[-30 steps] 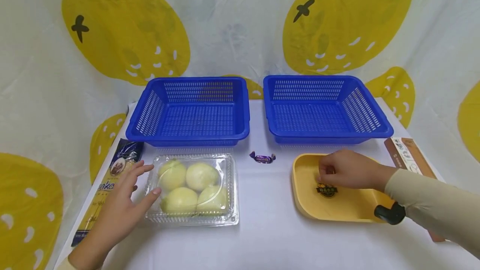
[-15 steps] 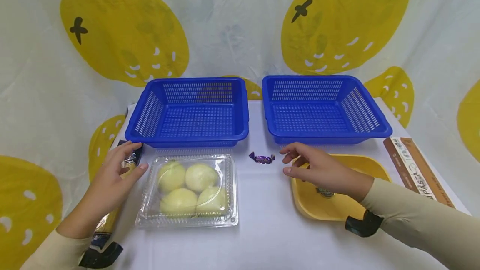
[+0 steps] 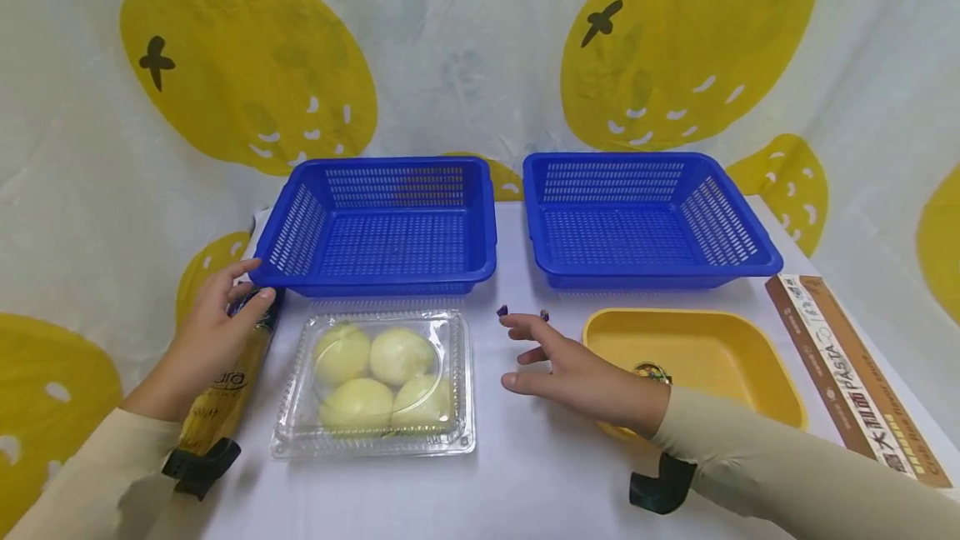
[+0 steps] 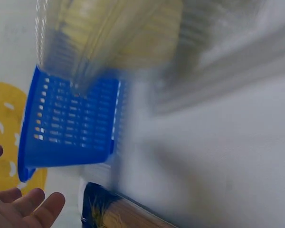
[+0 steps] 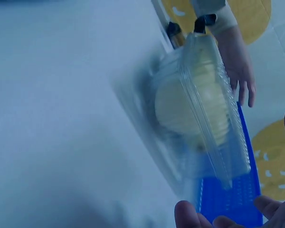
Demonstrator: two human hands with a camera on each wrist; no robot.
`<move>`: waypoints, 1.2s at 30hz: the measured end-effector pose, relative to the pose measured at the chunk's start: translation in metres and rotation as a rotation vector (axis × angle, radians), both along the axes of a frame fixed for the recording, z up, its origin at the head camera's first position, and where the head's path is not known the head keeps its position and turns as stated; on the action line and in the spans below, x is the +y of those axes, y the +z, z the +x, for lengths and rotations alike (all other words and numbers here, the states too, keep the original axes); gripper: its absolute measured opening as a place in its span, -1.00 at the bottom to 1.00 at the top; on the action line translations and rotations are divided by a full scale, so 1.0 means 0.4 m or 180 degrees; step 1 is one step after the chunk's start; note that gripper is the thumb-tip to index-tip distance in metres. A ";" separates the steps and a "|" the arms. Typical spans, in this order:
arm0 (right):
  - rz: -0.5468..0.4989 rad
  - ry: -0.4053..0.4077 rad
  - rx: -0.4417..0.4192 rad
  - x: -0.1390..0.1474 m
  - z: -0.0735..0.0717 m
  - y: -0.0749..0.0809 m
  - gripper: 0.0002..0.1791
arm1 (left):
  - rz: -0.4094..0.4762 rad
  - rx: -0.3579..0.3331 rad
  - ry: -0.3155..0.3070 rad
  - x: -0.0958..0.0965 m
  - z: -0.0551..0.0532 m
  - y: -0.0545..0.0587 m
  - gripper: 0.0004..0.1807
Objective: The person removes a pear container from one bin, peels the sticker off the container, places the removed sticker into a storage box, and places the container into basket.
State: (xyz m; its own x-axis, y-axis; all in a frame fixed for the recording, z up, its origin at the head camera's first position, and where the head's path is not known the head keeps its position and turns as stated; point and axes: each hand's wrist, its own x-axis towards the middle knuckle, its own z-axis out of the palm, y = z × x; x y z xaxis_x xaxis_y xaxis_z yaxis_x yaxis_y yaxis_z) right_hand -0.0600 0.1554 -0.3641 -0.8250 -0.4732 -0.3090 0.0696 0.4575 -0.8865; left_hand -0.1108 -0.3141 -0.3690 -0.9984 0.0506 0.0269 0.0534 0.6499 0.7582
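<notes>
A: How is the right hand (image 3: 581,369)?
B: Its thumb stands wide from the fingers, which are slightly bent. It is above the white table (image 3: 517,473), between the clear container (image 3: 375,447) and the yellow tray (image 3: 720,348).

A: And where is the purple candy (image 3: 502,310)?
B: It lies just beyond these fingertips, at the near side of the two blue baskets. The hand covers its middle, so I cannot tell if they touch.

A: What does the left hand (image 3: 213,332) do?
B: It is also wide, with thumb and fingers apart, over the far part of the pasta bag (image 3: 228,382), at left. One fingertip overlaps the corner of the left basket (image 3: 375,283); contact I cannot tell.

A: What else is there?
B: The container holds four pale round vegetables (image 3: 401,355). The right basket (image 3: 652,271) stands far, and a pasta box (image 3: 855,382) lies at right.
</notes>
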 end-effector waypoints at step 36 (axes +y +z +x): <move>-0.0643 -0.0598 0.0105 -0.229 -0.010 -0.151 0.17 | 0.0034 -0.0278 0.0038 -0.024 -0.106 -0.086 -0.31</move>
